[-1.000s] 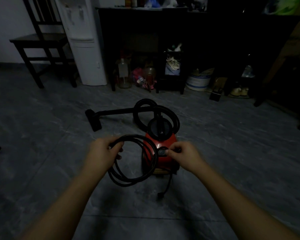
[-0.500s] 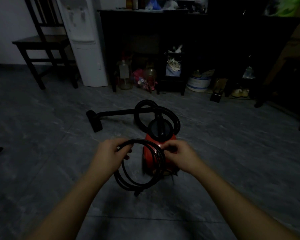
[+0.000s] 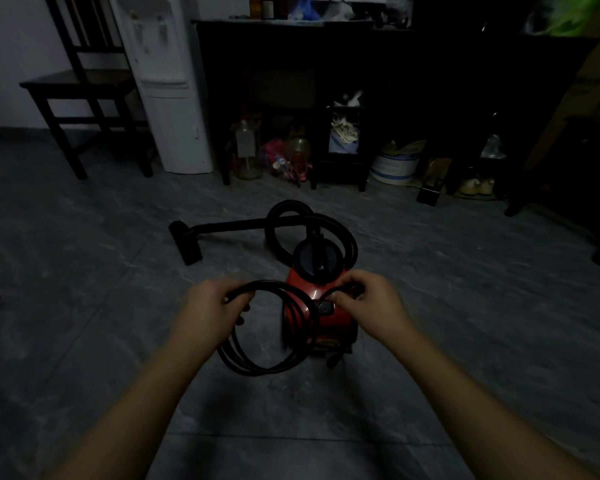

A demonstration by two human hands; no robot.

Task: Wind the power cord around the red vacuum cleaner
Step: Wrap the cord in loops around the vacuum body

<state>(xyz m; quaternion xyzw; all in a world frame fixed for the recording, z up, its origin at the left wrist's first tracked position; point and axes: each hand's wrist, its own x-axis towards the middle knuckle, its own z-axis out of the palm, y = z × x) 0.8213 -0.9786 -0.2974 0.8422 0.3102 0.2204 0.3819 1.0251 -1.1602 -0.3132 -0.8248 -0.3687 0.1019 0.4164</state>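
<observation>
Both hands, arms outstretched, gripped a coiled black power cord [image 3: 271,327]: the left hand [image 3: 210,315] clenched its upper loop, the right hand [image 3: 369,306] pinched a strand over the red vacuum cleaner [image 3: 321,306] on the grey floor [image 3: 84,306].

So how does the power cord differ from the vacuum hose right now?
The power cord is thin, coiled in several loops and held up by both hands. The hose is thick, makes one wide loop and lies untouched behind the vacuum. Both are black.
</observation>
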